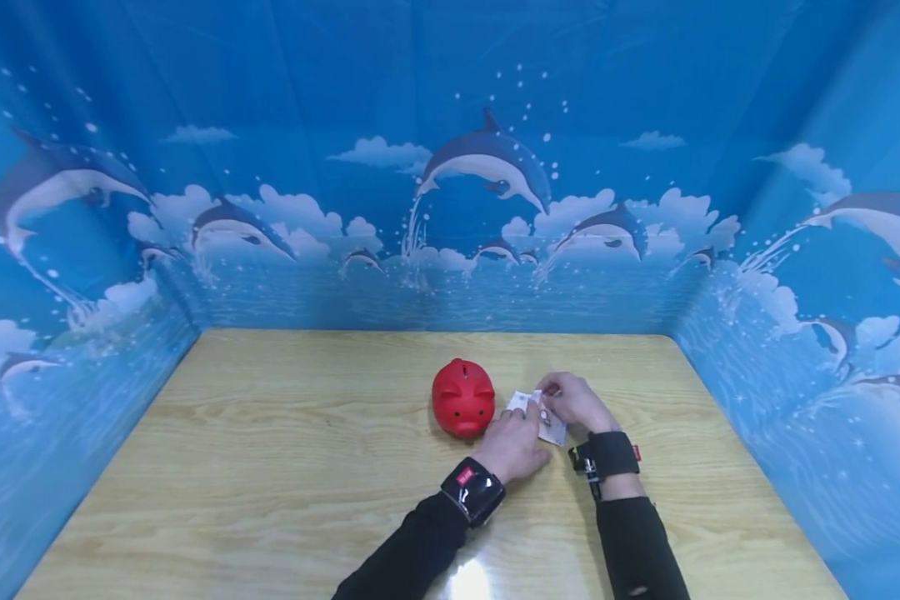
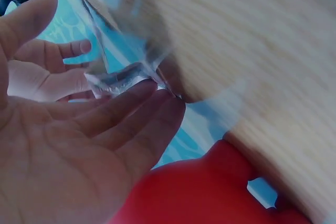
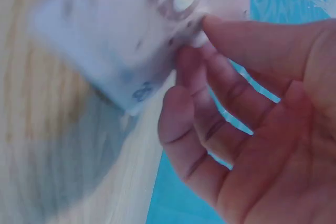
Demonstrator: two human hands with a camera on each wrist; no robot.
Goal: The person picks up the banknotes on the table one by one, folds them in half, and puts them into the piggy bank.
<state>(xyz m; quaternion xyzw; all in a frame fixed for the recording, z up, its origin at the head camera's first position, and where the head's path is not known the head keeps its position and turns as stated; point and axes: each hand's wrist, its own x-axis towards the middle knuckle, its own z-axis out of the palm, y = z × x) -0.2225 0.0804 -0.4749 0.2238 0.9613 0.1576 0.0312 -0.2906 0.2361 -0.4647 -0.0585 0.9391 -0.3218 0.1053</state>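
Note:
A small white packet (image 1: 552, 430) with a printed cartoon lies on the table under both hands in the head view. My right hand (image 1: 576, 405) pinches its edge between thumb and fingers. The right wrist view shows the packet's printed face (image 3: 113, 30) tilted up off the wood. My left hand (image 1: 512, 447) rests its nearly straight fingers on the packet's near left side. In the left wrist view those fingertips touch a shiny, creased plastic edge (image 2: 123, 78). Just left of the packet stands a red piggy bank (image 1: 462, 402), with a slot on its top, close to the left fingertips.
The wooden table (image 1: 270, 450) reaches back to a blue curtain (image 1: 330, 100) printed with dolphins, which also closes off both sides. Each wrist wears a black strap with a camera, the left strap (image 1: 474, 492) lying near the piggy bank.

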